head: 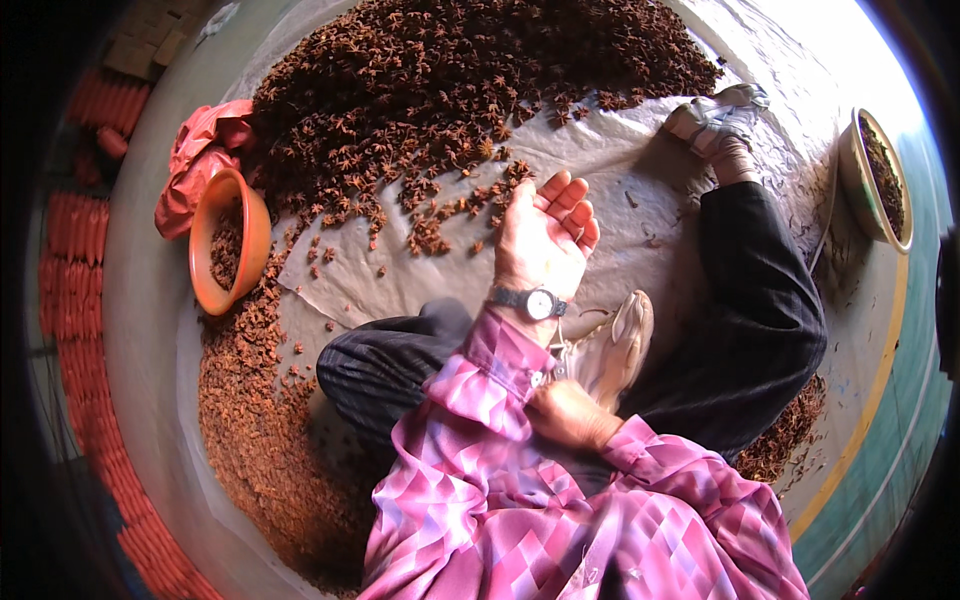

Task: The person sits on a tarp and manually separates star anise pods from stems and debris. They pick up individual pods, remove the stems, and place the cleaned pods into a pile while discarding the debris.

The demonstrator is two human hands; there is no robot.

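My left hand (541, 244) is held out palm up, fingers slightly curled and nothing in it. A wristwatch (539, 304) with a dark strap and white dial sits on that wrist, just past the buttoned shirt cuff (510, 352). Below the cuff, my right hand (571, 415) is closed on the underside of the left sleeve (480, 401), its fingertips partly hidden. A light shoe (626, 341) shows beside the left wrist. Past my left fingertips, loose star anise (427, 217) thins out from a large heap (450, 90) on a pale plastic sheet (607, 187).
An orange plastic bowl (259, 240) with brown pieces stands at left, by a crumpled red plastic bag (199, 165). Finer brown fragments (247, 427) are piled at lower left. Stacked red bags (71, 292) line the far left. Another basin (851, 176) holds dark material at right.
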